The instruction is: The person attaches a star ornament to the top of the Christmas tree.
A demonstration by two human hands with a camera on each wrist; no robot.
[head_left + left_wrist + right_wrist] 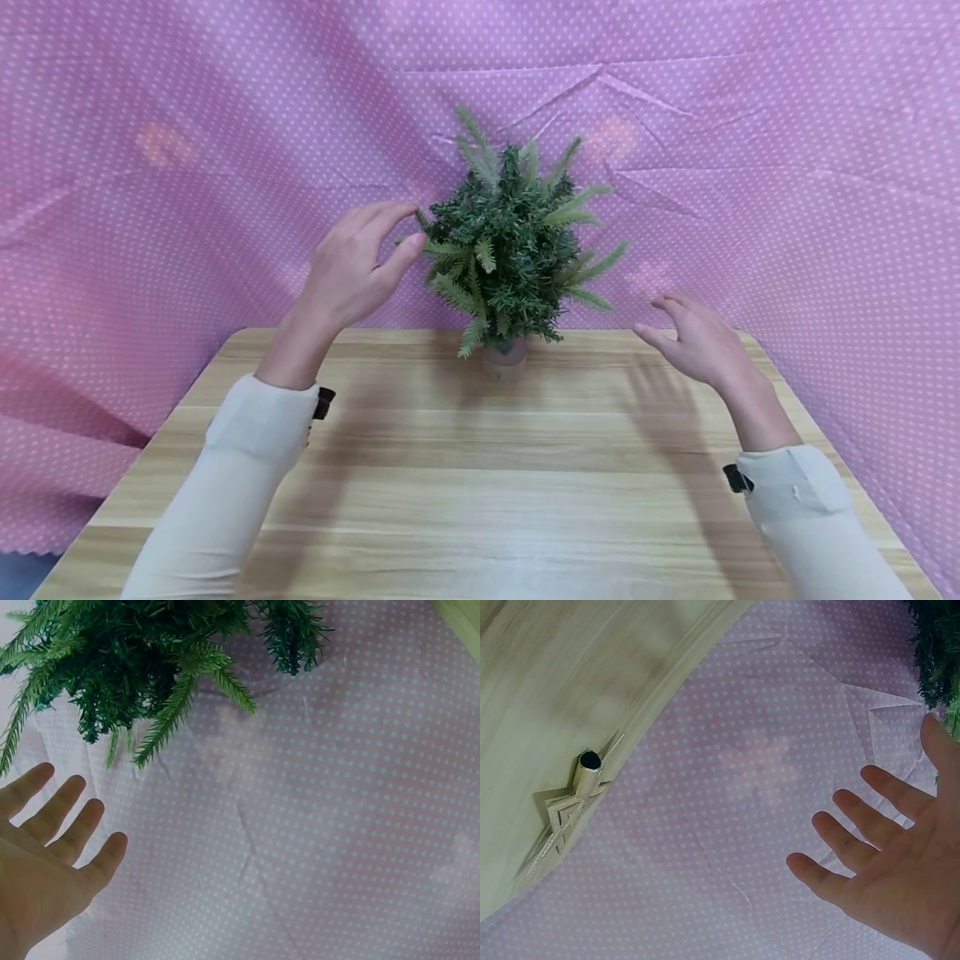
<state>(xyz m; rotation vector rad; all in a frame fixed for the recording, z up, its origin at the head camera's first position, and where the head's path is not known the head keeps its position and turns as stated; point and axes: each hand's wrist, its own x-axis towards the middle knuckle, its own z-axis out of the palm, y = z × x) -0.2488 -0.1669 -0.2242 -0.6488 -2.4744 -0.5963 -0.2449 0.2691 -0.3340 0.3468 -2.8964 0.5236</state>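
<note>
A small artificial Christmas tree (517, 242) with dark green needles and lighter sprigs stands upright at the table's back edge, on a small round base (505, 360). My left hand (356, 262) is raised at its left side, thumb and forefinger right at the outer sprig tips. In the left wrist view, that hand's four fingers (88, 817) reach out fairly straight below the branches. My right hand (697, 337) hovers over the back right of the table, apart from the tree, with nothing in it. Its fingers (847, 840) are spread in the right wrist view.
On the wooden table (480, 492), in the right wrist view, lies a pale gold angular frame (564, 817) with a short hollow tube (589, 772), near the edge. A pink dotted cloth (247, 125) hangs behind and around the table. Black straps show at both sleeve cuffs.
</note>
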